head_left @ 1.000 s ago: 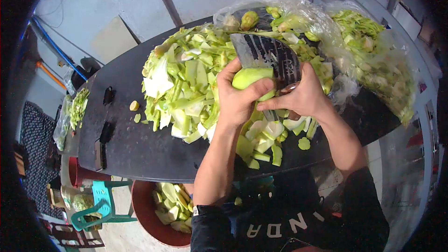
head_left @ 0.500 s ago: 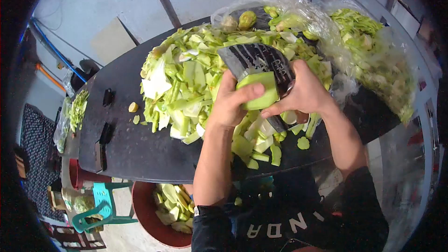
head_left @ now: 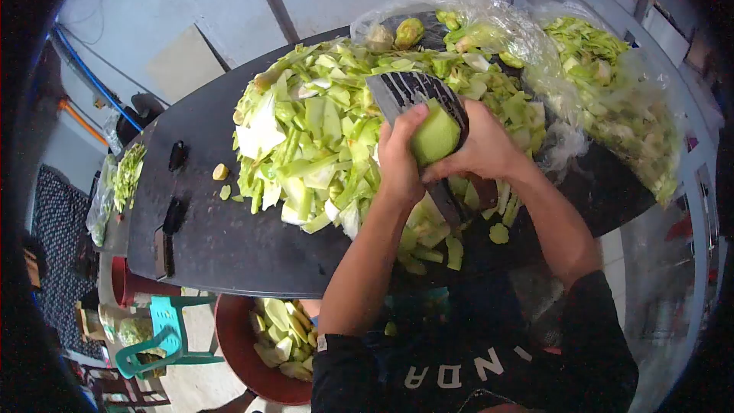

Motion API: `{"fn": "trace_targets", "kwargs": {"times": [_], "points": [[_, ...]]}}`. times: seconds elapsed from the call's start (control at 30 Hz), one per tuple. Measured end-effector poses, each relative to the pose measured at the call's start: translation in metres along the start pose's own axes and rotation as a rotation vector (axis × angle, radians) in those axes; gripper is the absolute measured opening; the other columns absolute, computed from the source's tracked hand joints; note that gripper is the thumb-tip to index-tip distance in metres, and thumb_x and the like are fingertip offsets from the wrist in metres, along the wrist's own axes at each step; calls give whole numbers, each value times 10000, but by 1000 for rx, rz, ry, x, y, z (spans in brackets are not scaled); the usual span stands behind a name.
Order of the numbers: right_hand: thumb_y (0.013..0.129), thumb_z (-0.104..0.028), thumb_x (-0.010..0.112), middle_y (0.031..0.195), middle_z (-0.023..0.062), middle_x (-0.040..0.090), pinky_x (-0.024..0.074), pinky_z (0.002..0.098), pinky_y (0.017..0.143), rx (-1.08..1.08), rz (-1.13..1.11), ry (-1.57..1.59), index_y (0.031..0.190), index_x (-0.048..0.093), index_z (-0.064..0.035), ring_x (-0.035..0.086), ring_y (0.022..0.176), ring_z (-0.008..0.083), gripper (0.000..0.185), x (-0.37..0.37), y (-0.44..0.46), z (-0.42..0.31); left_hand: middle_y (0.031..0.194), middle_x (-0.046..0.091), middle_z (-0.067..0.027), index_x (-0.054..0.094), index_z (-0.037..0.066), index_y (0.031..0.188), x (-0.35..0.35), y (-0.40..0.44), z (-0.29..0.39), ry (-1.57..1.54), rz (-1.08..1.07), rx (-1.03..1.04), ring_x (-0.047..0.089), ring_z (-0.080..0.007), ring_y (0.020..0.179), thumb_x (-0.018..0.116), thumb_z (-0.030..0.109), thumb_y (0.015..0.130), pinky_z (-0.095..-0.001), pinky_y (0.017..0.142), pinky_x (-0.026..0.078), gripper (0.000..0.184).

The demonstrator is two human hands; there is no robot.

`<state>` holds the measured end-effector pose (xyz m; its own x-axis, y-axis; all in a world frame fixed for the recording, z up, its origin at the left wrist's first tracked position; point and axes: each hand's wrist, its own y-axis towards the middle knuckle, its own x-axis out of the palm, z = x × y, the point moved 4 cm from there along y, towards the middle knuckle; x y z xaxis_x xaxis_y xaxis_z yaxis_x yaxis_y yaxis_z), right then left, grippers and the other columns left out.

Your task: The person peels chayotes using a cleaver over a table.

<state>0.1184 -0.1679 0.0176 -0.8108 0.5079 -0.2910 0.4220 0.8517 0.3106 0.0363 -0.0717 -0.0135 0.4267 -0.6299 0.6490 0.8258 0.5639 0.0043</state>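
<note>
Between my two hands is a pale green peeled vegetable [head_left: 436, 134]. My left hand [head_left: 401, 154] grips it from the left, thumb on its near face. A broad dark knife [head_left: 391, 95] with pale streaks on its blade lies behind and beside the vegetable. My right hand [head_left: 483, 141] is wrapped round the knife and touches the vegetable's right side; the handle is mostly hidden by my fingers. Just beyond and to the left, a large heap of green peelings [head_left: 310, 134] covers the middle of the dark table [head_left: 206, 248].
A clear plastic bag of green scraps [head_left: 612, 99] lies at the right. A whole vegetable [head_left: 409, 33] sits at the back. Below the table's front edge stand a red tub [head_left: 237, 336] of pale pieces and a teal stool [head_left: 170, 329].
The vegetable has been turned between my hands, and the knife has tilted with its blade now more behind it. Something dark has appeared by the red tub's lower edge.
</note>
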Motion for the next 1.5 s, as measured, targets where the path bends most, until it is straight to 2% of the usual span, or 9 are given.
{"fn": "trace_targets", "kwargs": {"times": [0.1, 0.17, 0.23, 0.27, 0.53, 0.7, 0.9, 1.1, 1.5], "points": [[496, -180, 942, 1010, 46, 632, 518, 283, 699, 93, 16, -94, 1175, 545, -6, 601, 842, 124, 806, 0, -2, -12, 892, 624, -82, 566, 32, 1065, 2, 4, 1, -40, -6, -26, 638, -190, 782, 655, 291, 828, -323, 715, 532, 362], [505, -150, 938, 918, 39, 621, 487, 269, 532, -70, 46, -128, 1198, 501, -8, 585, 672, 106, 831, 3, 2, -9, 879, 615, -98, 560, 20, 1058, -2, 4, 2, 7, 25, -59, 641, -215, 726, 646, 290, 828, -349, 629, 550, 365], [522, -194, 940, 845, 72, 627, 508, 306, 539, 193, -43, 28, 1127, 503, 24, 601, 603, 142, 778, 6, 0, -3, 891, 630, -97, 571, 32, 1046, -1, 3, 2, 65, -7, -99, 647, -222, 742, 605, 339, 846, -354, 665, 553, 368], [559, -182, 930, 759, 35, 582, 420, 278, 398, 110, -26, 66, 1084, 479, 8, 519, 466, 100, 718, 8, 0, -5, 902, 644, -96, 582, 44, 1034, 0, 3, 0, 122, -41, -145, 653, -230, 759, 563, 389, 863, -359, 702, 556, 385], [615, -171, 901, 750, 15, 593, 426, 256, 398, 158, 3, 105, 1066, 501, -19, 518, 459, 93, 622, 6, 1, -2, 849, 643, -139, 573, 11, 1056, 7, 0, 3, -18, -233, -203, 659, -275, 707, 506, 458, 883, -403, 578, 562, 484], [646, -158, 880, 735, 4, 601, 399, 231, 374, 204, 61, 162, 1057, 533, -48, 494, 427, 73, 549, -9, 6, 6, 1022, 654, -115, 574, 47, 1161, 4, 2, 5, -172, -5, -304, 630, -251, 967, 456, 461, 918, -452, 897, 479, 494], [718, -147, 826, 695, 5, 581, 404, 237, 392, 328, 243, -16, 1037, 560, -40, 481, 433, 74, 429, -57, 27, 2, 1190, 582, -122, 403, 44, 1354, -21, 14, 29, -152, 164, 148, 594, -242, 1053, 526, 82, 952, -425, 903, 504, 421], [725, -120, 805, 685, 18, 587, 393, 246, 374, 409, 241, -281, 1037, 558, -21, 482, 419, 80, 410, -75, 64, 31, 1136, 598, -128, 458, 2, 1288, -42, 24, 45, 16, 210, 426, 612, -196, 952, 625, 75, 922, -325, 804, 530, 409], [694, -170, 802, 677, 92, 617, 466, 324, 434, 306, 491, -586, 947, 569, 20, 583, 480, 158, 393, -102, 51, -1, 1064, 634, -135, 487, -13, 1213, -42, 17, 53, 86, 268, 346, 660, -207, 867, 689, 53, 866, -379, 652, 587, 407]]}}
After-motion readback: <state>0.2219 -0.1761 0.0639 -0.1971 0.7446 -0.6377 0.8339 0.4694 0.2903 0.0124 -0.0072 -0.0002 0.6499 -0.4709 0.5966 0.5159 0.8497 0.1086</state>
